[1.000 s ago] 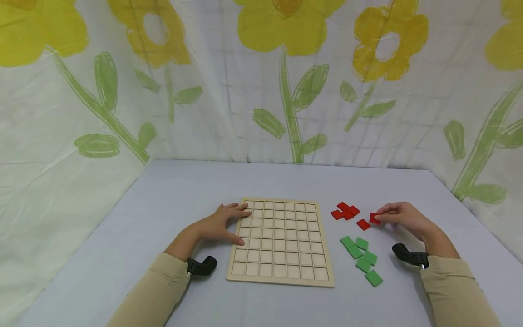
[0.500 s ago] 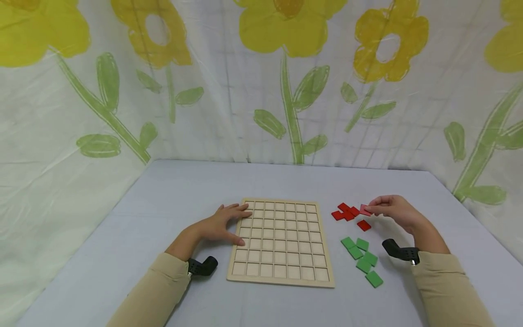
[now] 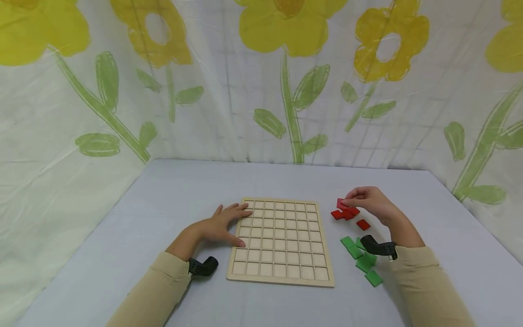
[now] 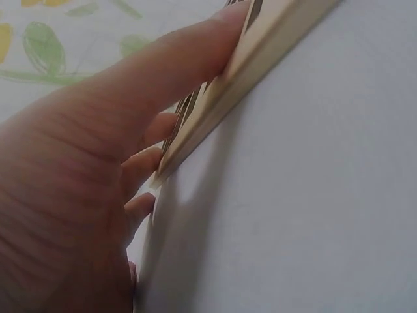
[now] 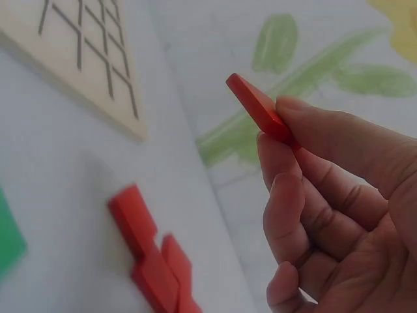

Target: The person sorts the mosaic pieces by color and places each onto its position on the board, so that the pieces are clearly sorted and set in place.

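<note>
- R hand [image 3: 369, 200]: thumb + fingertips pinched red sq. tile [image 5: 257, 107], held up off tbl [image 3: 196, 186], near loose red tiles [image 3: 347, 214]; exact ht. unclear.
- L hand [image 3: 218, 227]: fingers spread, thumb + some fingertips on L edge of gridded wooden board [image 3: 279, 245]; no clench.
- Green tiles [image 3: 362, 264] lay nearer the person, R of board.
- Handling (judged): tile light, stiff, thin, prob. smooth, not fragile; best held by opp. edges or flat faces near a corner.
- Brands/labels/writing: none legible.
</note>
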Available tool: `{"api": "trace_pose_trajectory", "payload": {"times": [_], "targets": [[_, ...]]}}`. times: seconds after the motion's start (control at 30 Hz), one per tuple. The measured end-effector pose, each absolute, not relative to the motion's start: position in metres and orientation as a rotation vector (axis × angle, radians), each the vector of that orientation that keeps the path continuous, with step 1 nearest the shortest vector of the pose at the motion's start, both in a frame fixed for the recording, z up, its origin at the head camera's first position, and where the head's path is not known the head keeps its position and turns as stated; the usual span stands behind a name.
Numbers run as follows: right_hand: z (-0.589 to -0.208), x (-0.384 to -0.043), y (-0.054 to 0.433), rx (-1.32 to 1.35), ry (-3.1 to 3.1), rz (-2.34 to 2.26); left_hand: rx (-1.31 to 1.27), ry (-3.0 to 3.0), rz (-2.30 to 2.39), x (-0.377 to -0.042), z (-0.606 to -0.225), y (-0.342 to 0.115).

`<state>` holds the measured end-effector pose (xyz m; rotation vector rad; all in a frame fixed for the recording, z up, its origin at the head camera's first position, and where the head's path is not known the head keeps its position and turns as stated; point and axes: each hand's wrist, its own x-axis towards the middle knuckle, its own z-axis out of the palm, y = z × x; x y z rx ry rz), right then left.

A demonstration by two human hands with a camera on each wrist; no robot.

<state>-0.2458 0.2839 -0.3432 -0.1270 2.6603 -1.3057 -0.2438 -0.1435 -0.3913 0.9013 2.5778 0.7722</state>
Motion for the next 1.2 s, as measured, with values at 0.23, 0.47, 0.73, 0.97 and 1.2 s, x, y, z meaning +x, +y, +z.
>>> {"api": "trace_pose_trajectory", "payload": {"times": [0.23, 0.47, 0.73, 0.97, 1.2], "targets": [[-0.343, -0.254, 0.25, -0.188, 2.595, -1.358, 0.876, 2.621, 0.725, -0.244, -0.394, -0.14], [-0.344, -0.26, 0.222, -0.338, 2.538, -1.417, 0.868, 2.645, 0.702, -0.241, -0.395, -0.136], [-0.345, -0.262, 0.193, -0.399, 2.49, -1.376, 0.869, 2.677, 0.677, -0.239, -0.393, -0.135], [-0.351, -0.266, 0.165, -0.409, 2.425, -1.351, 0.862, 2.674, 0.696, -0.237, -0.393, -0.135], [-0.356, -0.268, 0.14, -0.461, 2.32, -1.375, 0.866, 2.664, 0.689, -0.236, -0.391, -0.134]]}}
